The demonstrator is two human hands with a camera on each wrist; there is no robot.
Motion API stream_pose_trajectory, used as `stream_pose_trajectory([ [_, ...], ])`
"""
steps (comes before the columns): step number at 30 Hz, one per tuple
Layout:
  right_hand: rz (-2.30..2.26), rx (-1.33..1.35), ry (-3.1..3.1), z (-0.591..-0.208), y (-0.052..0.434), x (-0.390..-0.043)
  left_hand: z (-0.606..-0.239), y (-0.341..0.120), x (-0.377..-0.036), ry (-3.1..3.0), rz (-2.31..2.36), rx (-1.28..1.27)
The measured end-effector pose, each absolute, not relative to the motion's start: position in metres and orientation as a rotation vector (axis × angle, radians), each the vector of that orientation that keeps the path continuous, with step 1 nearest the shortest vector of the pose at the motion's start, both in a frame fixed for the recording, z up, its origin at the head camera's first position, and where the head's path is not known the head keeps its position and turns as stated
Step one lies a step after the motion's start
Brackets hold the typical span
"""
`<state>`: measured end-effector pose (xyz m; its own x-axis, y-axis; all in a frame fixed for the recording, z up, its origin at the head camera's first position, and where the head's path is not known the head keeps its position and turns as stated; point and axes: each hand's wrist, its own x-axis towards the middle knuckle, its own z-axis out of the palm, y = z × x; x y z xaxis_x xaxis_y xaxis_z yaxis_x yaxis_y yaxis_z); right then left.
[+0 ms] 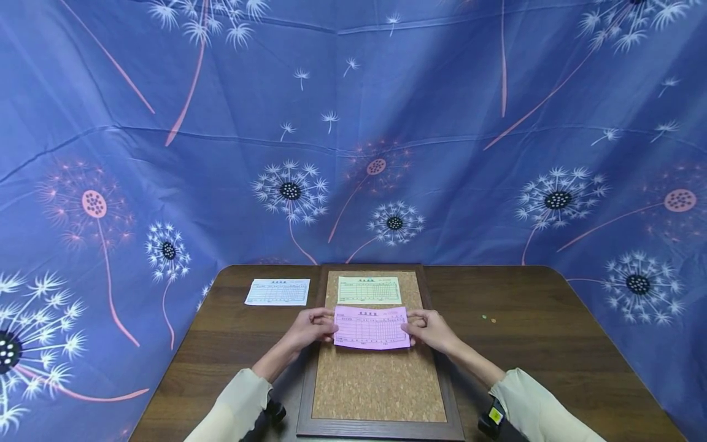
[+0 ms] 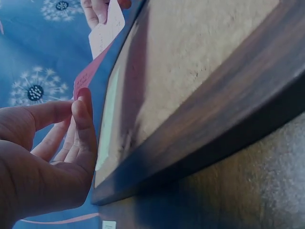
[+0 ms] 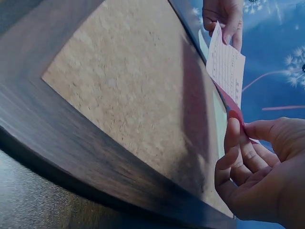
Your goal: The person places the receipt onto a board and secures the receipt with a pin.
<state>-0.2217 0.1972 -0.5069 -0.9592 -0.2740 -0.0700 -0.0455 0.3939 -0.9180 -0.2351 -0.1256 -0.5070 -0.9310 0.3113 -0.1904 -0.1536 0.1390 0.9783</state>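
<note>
A pink printed form (image 1: 371,328) is stretched between my two hands above a framed cork board (image 1: 380,387). My left hand (image 1: 310,328) pinches its left edge between thumb and fingers, and my right hand (image 1: 429,330) pinches the right edge the same way. Both wrist views show the pink sheet raised off the cork, its shadow falling on the board. A green form (image 1: 369,290) lies flat on the upper part of the cork, just beyond the pink one. In the left wrist view, the left thumb and fingertips meet at the paper's edge (image 2: 85,78).
A pale blue form (image 1: 277,292) lies on the brown table (image 1: 530,356), left of the board's top. Two tiny pieces (image 1: 488,318), one green and one orange, lie on the table to the right. A blue dandelion-patterned cloth (image 1: 353,123) hangs behind and around the table.
</note>
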Motion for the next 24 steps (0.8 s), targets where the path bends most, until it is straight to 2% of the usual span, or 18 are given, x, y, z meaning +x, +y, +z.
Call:
stream_pose_trajectory([
  [14, -1.471, -0.202, 2.596, -0.524, 0.195, -0.241, -0.525, -0.12, -0.251, 2.132, 1.855, 0.13],
  [24, -1.378, -0.296, 2.686, -0.531, 0.193, -0.246, -0.531, -0.116, -0.254, 2.284, 1.778, 0.171],
])
